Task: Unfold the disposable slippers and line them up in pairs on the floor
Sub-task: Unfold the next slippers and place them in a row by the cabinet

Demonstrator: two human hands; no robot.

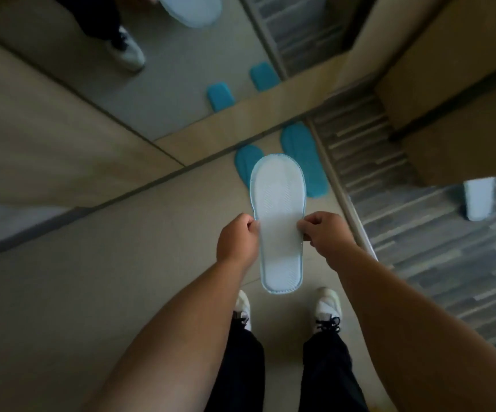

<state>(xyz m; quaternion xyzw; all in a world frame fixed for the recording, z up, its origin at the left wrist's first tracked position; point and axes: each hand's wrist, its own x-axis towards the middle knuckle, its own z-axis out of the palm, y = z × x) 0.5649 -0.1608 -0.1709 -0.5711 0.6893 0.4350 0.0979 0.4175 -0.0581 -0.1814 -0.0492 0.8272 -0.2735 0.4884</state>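
Observation:
I hold a pale blue disposable slipper (279, 200) flat in front of me, its ribbed sole facing up and its toe pointing away. My left hand (236, 239) pinches its left edge and my right hand (325, 233) pinches its right edge, both at mid-length. Below and beyond it, two blue slippers lie on the beige floor against a mirror's base: one (301, 157) on the right, one (245, 162) partly hidden behind the held slipper.
A mirror (166, 93) ahead reflects the slippers and my shoe. My white shoes (327, 307) stand on the beige floor. A metal strip (341, 200) separates a grey striped carpet on the right. A white bin (478, 199) and a wooden cabinet (454, 120) stand at the right.

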